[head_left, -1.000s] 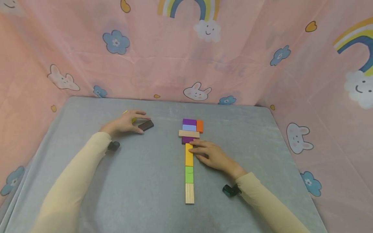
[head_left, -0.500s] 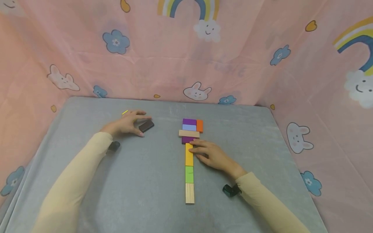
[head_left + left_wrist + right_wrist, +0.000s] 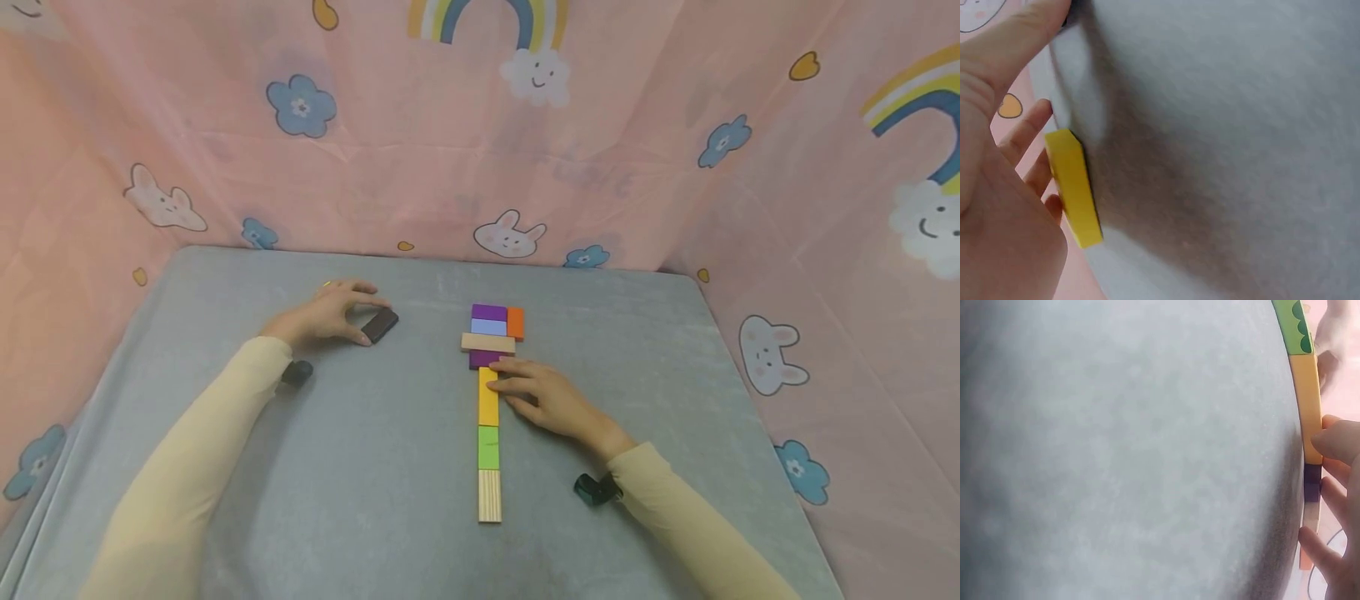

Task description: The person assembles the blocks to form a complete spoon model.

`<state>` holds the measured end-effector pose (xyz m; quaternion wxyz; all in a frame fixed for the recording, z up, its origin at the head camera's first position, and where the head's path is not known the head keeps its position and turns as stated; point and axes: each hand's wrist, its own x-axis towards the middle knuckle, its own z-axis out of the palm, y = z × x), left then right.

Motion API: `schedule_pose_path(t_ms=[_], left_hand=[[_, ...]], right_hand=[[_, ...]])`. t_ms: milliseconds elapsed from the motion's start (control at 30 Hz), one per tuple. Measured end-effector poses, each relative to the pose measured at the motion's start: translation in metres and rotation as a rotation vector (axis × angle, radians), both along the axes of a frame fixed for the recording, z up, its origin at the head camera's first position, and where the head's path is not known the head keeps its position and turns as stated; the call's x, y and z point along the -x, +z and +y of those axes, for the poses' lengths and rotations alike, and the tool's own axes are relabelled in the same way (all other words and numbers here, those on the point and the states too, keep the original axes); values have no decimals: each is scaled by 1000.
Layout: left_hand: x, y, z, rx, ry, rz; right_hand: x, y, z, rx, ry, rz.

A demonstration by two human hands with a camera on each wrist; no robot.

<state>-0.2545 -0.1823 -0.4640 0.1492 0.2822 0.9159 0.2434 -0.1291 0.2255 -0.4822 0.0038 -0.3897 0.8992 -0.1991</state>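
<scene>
At the left of the table in the head view, my left hand [image 3: 322, 317] pinches a dark brown block [image 3: 381, 325] between thumb and index finger. In the left wrist view a yellow block [image 3: 1074, 187] lies beside the other fingers, under the palm's side. My right hand [image 3: 551, 400] rests its fingers, extended, on the orange-yellow block [image 3: 487, 408] and the edge of the dark purple block [image 3: 483, 359]. Below these in the same column lie a green block [image 3: 488, 448] and a striped wooden block [image 3: 490, 497].
Above the dark purple block are a beige block [image 3: 487, 342], a light blue block [image 3: 489, 327], a purple block [image 3: 489, 312] and an orange block [image 3: 515, 324]. The grey cloth-covered table [image 3: 360, 467] is bounded by a pink patterned curtain [image 3: 420, 167].
Between my left thumb and index finger the dark brown block has turned and shifted slightly right. The yellow block is now mostly hidden behind that hand. My right hand stays put.
</scene>
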Motion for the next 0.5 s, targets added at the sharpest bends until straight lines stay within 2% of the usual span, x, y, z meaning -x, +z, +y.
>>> schedule_pose_path(t_ms=[100, 300, 500], left_hand=[[1, 2, 5, -16, 22, 2], [-1, 8, 24, -106, 57, -8], [3, 1, 53, -185, 70, 15]], right_hand=[[0, 0, 0, -4, -2, 2], [0, 2, -1, -18, -11, -8], [-1, 1, -1, -27, -12, 4]])
